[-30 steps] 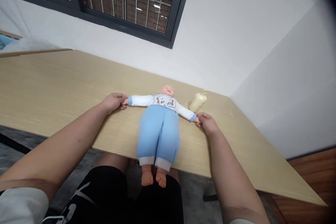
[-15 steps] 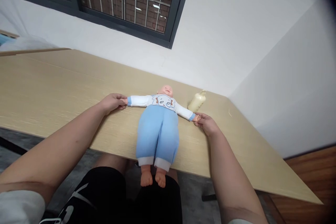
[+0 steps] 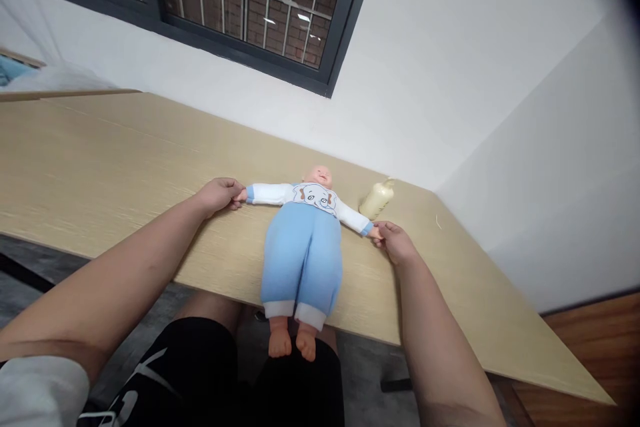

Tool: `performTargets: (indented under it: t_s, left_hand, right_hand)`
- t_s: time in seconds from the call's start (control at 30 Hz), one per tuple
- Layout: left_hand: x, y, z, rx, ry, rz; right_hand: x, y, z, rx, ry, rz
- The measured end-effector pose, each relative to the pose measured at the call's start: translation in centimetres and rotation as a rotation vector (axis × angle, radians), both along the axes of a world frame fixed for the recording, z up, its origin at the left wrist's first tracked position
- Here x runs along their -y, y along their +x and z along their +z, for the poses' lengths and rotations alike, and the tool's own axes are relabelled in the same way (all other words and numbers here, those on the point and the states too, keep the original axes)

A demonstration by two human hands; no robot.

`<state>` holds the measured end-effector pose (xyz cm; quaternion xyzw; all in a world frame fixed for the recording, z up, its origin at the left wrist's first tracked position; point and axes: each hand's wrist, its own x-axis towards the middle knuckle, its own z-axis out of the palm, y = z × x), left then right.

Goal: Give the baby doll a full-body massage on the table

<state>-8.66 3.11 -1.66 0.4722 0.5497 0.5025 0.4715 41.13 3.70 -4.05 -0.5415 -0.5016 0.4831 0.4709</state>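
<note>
A baby doll (image 3: 305, 240) in a white top with an animal face and blue trousers lies on its back on the wooden table (image 3: 125, 153). Its head points toward the wall, and its bare feet hang over the near edge. Both of its arms are stretched out sideways. My left hand (image 3: 221, 195) pinches the doll's hand on the left side. On the other side, my right hand (image 3: 395, 240) has its fingers closed round the doll's other hand. A pale yellow pump bottle (image 3: 377, 201) stands tilted-looking just beyond my right hand.
Behind the table rises a white wall (image 3: 425, 67) with a dark-framed, barred window (image 3: 250, 7). A thin pale strip (image 3: 438, 221) lies near the table's right side. Clear plastic and something blue (image 3: 15, 70) show at the far left. My legs are under the near edge.
The camera view has shifted slightly. My right hand's fingers have closed further over the doll's hand; my left hand keeps its hold. The doll lies as before.
</note>
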Motion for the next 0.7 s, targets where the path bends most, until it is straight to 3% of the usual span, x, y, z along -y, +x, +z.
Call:
performTargets:
  t_s: [0.2, 0.5, 0.7]
  left_hand:
    - [-0.5, -0.3, -0.3, 0.016, -0.003, -0.017]
    - [0.3, -0.1, 0.6, -0.129, -0.014, -0.027]
    - [0.1, -0.2, 0.4, -0.15, -0.011, -0.017]
  right_hand:
    - [-0.2, 0.0, 0.0, -0.005, -0.021, -0.024]
    - [0.8, -0.3, 1.1, 0.003, -0.025, 0.076]
    - [0.7, -0.3, 0.8, 0.028, -0.018, 0.082]
